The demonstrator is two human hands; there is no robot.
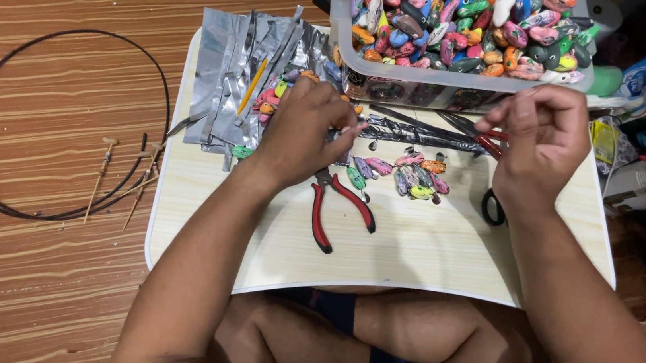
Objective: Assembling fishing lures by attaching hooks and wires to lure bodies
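Head view looks straight down on a pale board (426, 251) laid across the person's crossed legs, with striped wooden floor to the left. Top right, a clear plastic tub (375, 72) sits heaped with small painted lures in pink, green, orange and black. Crumpled silver foil sheets (234, 63) lie at the board's top left, a yellow stick (253, 85) resting on them. Out on the floor there's a black wire hoop (61, 125) and a few thin wooden sticks (102, 177) beside it. Red-handled pliers (338, 208) lie on the board just below the left hand, and a small cluster of painted lures (418, 175) sits between the two hands. A black ring (491, 208) peeks out under the right wrist.

Now the left hand (302, 132): fingers curled in tight, pinching something thin at the fingertips, too small to name. It covers part of the loose lures by the foil.

Right hand (542, 138): fingers drawn together, thumb and forefinger pinched near a red-handled tool (487, 140) lying at its knuckles; whether it grips that tool, I cannot tell. The lures on the board are oval, glossy, multicoloured, some with tiny metal loops.
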